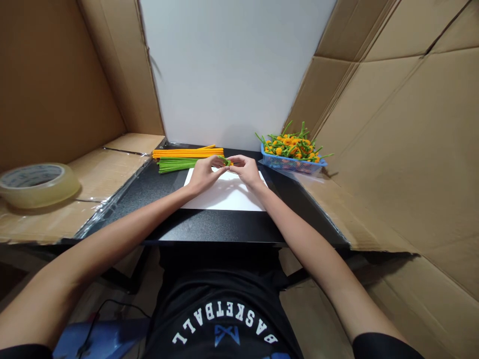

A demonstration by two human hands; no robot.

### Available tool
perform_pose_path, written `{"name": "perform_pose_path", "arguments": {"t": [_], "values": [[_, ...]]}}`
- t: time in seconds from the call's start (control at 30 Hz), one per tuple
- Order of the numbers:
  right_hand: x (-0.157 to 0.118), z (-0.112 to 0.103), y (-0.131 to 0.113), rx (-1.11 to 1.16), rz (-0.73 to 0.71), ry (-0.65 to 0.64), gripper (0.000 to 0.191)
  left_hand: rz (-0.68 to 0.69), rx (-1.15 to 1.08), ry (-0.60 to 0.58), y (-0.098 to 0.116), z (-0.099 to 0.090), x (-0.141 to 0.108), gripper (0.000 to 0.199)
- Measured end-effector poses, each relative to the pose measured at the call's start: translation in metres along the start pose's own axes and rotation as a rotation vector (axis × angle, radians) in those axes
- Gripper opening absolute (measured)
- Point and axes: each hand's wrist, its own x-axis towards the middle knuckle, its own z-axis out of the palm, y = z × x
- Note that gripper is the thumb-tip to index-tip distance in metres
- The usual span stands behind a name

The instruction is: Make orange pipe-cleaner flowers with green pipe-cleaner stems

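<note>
Tabletop edges: the black tabletop has its near edge in front of the person's torso; a strip of it runs between that edge and the white sheet. Cardboard flanks it, the left cardboard and the right cardboard, with a pale upright panel at the far side.
Side room: black surface shows left of the sheet and right of it, under and beyond the forearms.
Basket: a blue mesh basket, far right, heaped with orange-and-green pieces; several green ends stick out past the rim.
Small piece: a green and orange piece, between the hands, above the sheet's far part.
Left hand: the left hand has thumb and fingers curled together, pinching the small piece.
Right hand: the right hand pinches it from the other side, fingertips close to the left's.
Sticks: orange sticks lie far left, green sticks just nearer.
Tape: a wide roll lies flat on the left cardboard.
</note>
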Motion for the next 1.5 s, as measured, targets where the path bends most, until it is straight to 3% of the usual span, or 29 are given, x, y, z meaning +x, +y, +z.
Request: {"name": "perform_pose_path", "arguments": {"t": [0.23,0.4,0.87,1.07,1.27,1.5], "values": [[-0.005,0.004,-0.002,-0.041,-0.095,-0.004,0.03,-0.081,-0.086,0.07,0.005,0.002,0.0,0.041],[-0.007,0.004,-0.004,-0.122,-0.179,0.002,0.022,-0.123,-0.212,0.035,0.001,0.003,0.002,0.049],[-0.003,-0.005,-0.017,0.172,-0.003,-0.16,0.035,0.226,0.059,0.016,-0.003,-0.015,0.01,0.018],[-0.002,-0.007,-0.019,0.186,0.007,-0.175,0.044,0.248,0.095,0.012,-0.004,-0.017,0.012,0.015],[-0.001,-0.008,-0.017,0.139,-0.001,-0.162,0.042,0.316,0.089,-0.068,-0.013,-0.021,0.015,0.018],[0.0,-0.01,-0.016,0.149,0.015,-0.153,0.039,0.237,0.074,-0.044,-0.011,-0.02,0.012,0.02]]}}
